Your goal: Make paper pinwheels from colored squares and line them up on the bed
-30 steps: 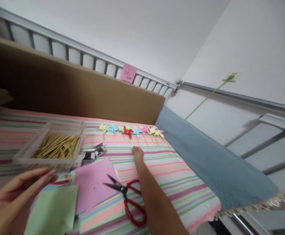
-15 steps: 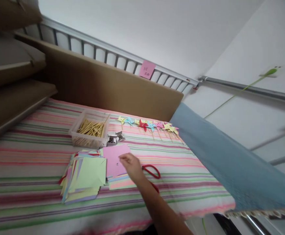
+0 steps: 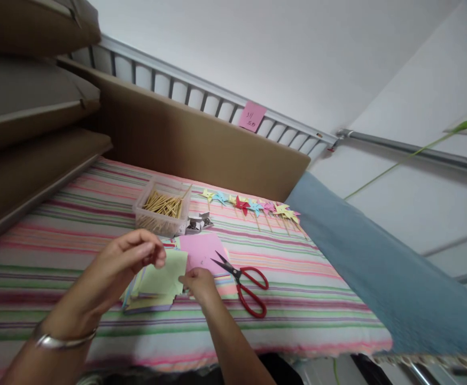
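My left hand point(image 3: 119, 267) hovers over a stack of coloured paper squares point(image 3: 153, 289), its thumb and fingers pinched on the top green sheet point(image 3: 165, 275). My right hand point(image 3: 199, 283) grips the right edge of the same green sheet, fingers curled. A pink sheet point(image 3: 203, 252) lies just beyond the right hand. Red-handled scissors point(image 3: 244, 283) lie open on the striped cloth point(image 3: 77, 214) to the right of that hand. A silver bangle point(image 3: 63, 340) is on my left wrist.
A clear box of bamboo sticks point(image 3: 162, 213) stands behind the papers, a small stapler point(image 3: 198, 223) beside it. A row of paper pinwheels point(image 3: 253, 207) lies by the brown cardboard panel point(image 3: 185, 144). A blue cloth point(image 3: 362, 267) covers the right side. Brown cushions point(image 3: 25, 107) lie at left.
The view pulled back. My right hand drew back from the pinwheels to the paper stack. My left hand came in from the left and both now pinch the green sheet.
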`<state>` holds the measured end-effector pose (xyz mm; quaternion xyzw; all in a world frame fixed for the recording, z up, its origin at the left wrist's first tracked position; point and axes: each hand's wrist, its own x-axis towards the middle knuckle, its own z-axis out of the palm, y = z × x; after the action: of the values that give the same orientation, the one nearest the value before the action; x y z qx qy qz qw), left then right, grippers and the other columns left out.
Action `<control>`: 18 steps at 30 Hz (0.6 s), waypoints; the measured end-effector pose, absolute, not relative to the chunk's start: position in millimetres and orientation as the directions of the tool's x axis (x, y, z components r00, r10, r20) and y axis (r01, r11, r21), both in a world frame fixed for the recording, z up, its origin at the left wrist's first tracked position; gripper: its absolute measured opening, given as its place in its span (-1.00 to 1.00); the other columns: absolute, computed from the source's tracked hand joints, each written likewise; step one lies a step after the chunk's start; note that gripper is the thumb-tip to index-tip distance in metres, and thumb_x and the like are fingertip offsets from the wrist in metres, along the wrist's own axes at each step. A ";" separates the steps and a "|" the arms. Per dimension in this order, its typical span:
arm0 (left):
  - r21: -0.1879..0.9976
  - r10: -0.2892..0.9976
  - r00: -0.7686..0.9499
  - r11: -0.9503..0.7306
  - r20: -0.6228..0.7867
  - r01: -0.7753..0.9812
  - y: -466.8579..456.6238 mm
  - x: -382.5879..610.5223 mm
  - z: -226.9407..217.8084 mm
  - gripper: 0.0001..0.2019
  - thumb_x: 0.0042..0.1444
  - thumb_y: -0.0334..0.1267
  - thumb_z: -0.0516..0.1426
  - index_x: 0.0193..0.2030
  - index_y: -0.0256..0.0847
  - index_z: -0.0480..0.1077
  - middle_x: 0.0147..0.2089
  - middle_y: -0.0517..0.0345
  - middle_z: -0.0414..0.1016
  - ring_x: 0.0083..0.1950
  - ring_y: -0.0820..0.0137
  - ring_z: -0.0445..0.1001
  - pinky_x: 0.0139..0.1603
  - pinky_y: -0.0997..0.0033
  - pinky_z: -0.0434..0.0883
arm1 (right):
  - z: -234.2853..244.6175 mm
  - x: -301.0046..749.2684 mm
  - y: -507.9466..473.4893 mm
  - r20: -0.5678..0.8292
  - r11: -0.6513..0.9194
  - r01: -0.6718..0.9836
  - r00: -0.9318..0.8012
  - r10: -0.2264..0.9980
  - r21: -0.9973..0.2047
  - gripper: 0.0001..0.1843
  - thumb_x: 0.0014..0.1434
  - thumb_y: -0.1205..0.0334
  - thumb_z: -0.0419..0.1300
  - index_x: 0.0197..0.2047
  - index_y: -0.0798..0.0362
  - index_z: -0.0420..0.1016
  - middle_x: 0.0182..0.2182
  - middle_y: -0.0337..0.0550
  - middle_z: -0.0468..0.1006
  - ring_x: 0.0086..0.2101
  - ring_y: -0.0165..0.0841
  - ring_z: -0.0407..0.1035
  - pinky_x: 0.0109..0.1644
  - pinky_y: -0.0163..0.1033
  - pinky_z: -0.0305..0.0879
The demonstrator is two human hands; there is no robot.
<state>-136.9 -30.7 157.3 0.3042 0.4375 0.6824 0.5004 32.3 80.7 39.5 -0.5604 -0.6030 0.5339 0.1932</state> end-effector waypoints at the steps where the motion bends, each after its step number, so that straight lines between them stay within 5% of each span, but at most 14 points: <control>1: 0.892 0.938 -0.338 -0.088 -0.075 -0.444 -22.6 -138.3 147.2 -0.80 -0.15 -0.19 0.31 -0.45 -0.27 0.47 -0.48 0.12 0.49 -0.43 0.42 0.42 -0.37 0.47 0.37 | 41.3 32.6 79.1 -0.370 -0.211 0.458 -0.290 0.883 -0.864 -0.79 -0.13 0.30 0.26 -0.67 0.04 0.31 -0.78 -0.39 0.35 -0.75 -0.51 0.18 -0.65 -0.39 0.04; 4: 0.878 0.820 -0.505 -0.006 -0.270 -0.479 -3.2 -144.0 113.8 -0.78 -0.28 -0.22 0.33 -0.50 -0.27 0.45 -0.51 0.16 0.49 -0.45 0.45 0.42 -0.38 0.51 0.36 | 46.5 34.3 75.8 -0.368 -0.238 0.414 -0.268 0.891 -0.879 -0.85 -0.11 0.32 0.21 -0.62 0.05 0.32 -0.77 -0.40 0.34 -0.75 -0.51 0.19 -0.66 -0.42 0.03; 11: 0.981 0.831 -0.523 0.142 -0.189 -0.130 2.8 -150.9 84.9 -0.78 -0.30 -0.19 0.27 -0.49 -0.25 0.42 -0.53 0.20 0.46 -0.46 0.39 0.40 -0.42 0.44 0.32 | 45.7 34.7 74.1 -0.315 -0.241 0.336 -0.187 0.930 -0.910 -0.89 -0.18 0.35 0.20 -0.58 0.05 0.31 -0.74 -0.43 0.32 -0.76 -0.51 0.17 -0.69 -0.42 0.01; 18: 0.956 0.814 -0.502 0.261 -0.293 -0.134 -0.1 -149.8 74.9 -0.78 -0.25 -0.19 0.19 -0.41 -0.22 0.36 -0.54 0.20 0.47 -0.48 0.37 0.42 -0.45 0.42 0.33 | 55.6 47.4 65.2 -0.234 -0.185 0.214 -0.231 0.944 -0.959 -0.88 -0.22 0.30 0.23 -0.61 0.08 0.33 -0.73 -0.41 0.30 -0.65 -0.52 0.17 -0.57 -0.41 0.06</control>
<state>-149.8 -0.1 74.9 0.2543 0.6680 0.5522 0.4292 47.4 65.2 55.6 -0.5276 -0.5490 0.5606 0.3256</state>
